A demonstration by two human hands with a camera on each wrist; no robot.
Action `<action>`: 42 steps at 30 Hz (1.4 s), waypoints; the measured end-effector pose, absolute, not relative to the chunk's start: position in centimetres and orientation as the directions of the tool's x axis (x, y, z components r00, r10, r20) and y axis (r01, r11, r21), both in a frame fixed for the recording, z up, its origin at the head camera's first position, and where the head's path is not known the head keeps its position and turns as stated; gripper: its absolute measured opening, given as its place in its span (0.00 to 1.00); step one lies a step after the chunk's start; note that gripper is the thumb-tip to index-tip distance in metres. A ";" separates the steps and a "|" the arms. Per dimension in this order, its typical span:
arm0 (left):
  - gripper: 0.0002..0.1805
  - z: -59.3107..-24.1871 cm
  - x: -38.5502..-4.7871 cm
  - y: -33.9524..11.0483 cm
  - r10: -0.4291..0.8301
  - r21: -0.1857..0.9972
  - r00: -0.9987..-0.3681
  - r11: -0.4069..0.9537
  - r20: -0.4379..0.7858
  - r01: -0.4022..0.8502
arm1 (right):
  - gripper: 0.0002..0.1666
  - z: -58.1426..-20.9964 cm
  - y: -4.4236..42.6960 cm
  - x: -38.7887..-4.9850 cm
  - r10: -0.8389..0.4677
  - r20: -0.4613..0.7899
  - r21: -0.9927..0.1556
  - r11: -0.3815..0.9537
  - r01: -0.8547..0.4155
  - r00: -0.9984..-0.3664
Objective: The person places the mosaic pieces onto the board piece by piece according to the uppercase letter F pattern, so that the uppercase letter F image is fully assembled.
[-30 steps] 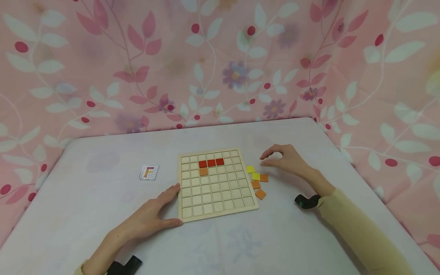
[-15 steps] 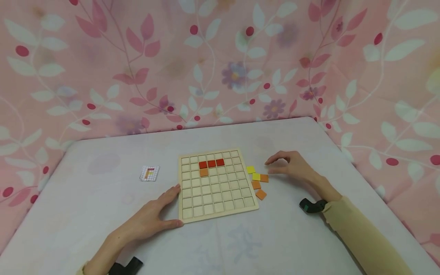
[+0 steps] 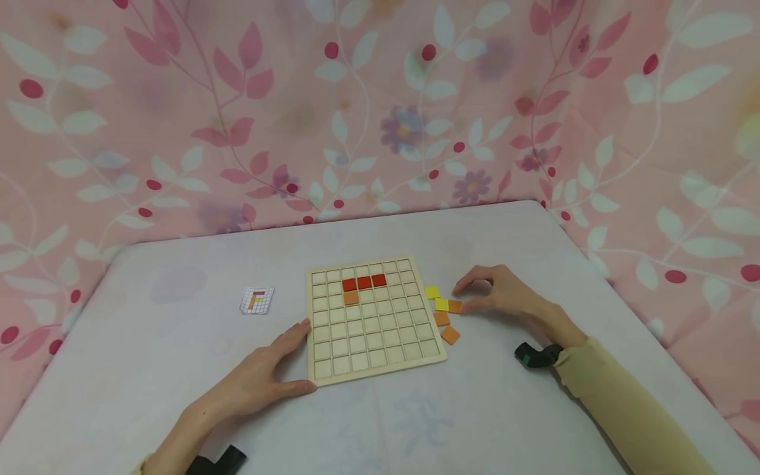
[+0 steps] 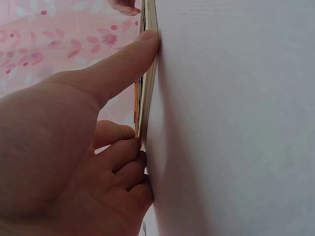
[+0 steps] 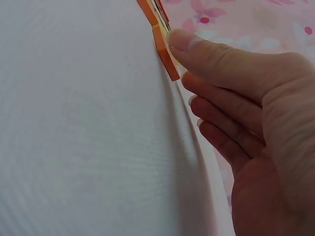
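Note:
A wooden grid board (image 3: 380,343) lies on the table with three red tiles (image 3: 364,282) in a row. Below the leftmost red one sits an orange tile (image 3: 351,298). Along the board's left edge rests my left hand (image 3: 258,376), thumb at the near corner and fingers spread on the side. My right hand (image 3: 505,290) hovers by the loose tiles right of the board, thumb beside an orange tile (image 3: 455,307). Its thumb and index finger stand apart; whether the thumb touches that tile I cannot tell. Two yellow tiles (image 3: 431,291) and other orange tiles (image 3: 450,335) lie close by.
A small card (image 3: 257,301) printed with a coloured grid pattern lies left of the board. White cloth covers the table (image 3: 380,429). A pink floral curtain (image 3: 368,105) hangs behind it and on the right. Black devices (image 3: 537,356) sit at both wrists.
My right hand drew back right and toward me, then came slightly left, its thumb now near the orange tile. My left hand, the board and the tiles have stayed in place.

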State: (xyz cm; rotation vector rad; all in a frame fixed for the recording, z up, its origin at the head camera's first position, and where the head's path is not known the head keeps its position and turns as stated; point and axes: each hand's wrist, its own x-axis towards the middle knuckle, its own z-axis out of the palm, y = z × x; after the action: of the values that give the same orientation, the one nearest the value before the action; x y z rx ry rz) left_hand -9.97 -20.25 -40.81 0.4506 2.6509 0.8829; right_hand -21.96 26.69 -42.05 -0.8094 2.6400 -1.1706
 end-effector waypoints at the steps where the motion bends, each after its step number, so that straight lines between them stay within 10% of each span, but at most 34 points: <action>1: 0.58 -40.8 -10.0 -20.3 0.387 0.619 -0.902 0.761 -0.192 0.195 | 0.19 -42.1 26.6 -21.9 -0.535 0.087 -0.720 0.549 -0.424 -0.840; 42: 0.58 -40.7 -10.0 -20.2 0.389 0.620 -0.900 0.760 -0.195 0.194 | 0.14 -40.4 24.3 -22.5 -0.439 0.228 -0.689 0.558 -0.463 -0.869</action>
State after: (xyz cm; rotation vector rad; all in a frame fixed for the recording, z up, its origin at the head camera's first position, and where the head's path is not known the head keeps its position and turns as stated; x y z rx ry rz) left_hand -9.96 -20.20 -40.72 0.4504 2.6448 0.8821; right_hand -22.48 24.29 -40.44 -0.8110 2.7991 -1.2515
